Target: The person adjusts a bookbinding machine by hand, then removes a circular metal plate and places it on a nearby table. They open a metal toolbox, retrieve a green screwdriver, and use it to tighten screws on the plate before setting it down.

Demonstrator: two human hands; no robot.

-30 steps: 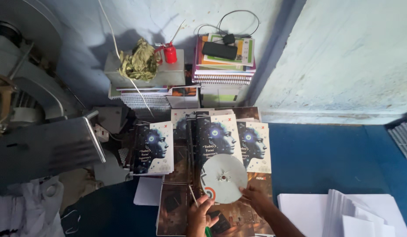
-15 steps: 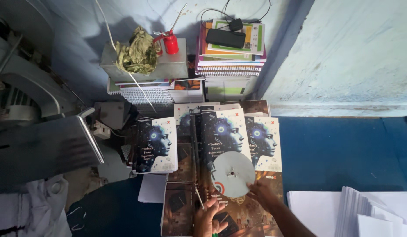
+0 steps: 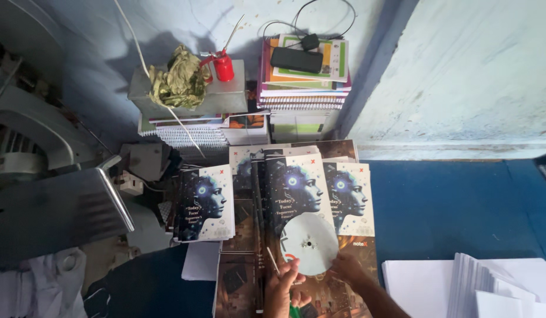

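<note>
- The white disc lies flat on the front cover of the middle notebook, near the bottom edge of the view.
- The left hand sits just below the disc's left edge; its fingers are curled around a thin stick that slants up beside the disc.
- The right hand rests at the disc's lower right edge, fingertips touching its rim, fingers loosely bent and gripping nothing that I can see.
- Left of the disc lies a separate pile of the same dark notebooks.
- Right of the disc, the blue worktop carries stacks of white paper.
- Behind the disc, by the wall, stand a book stack with a black phone on top and a red oil can.
</note>
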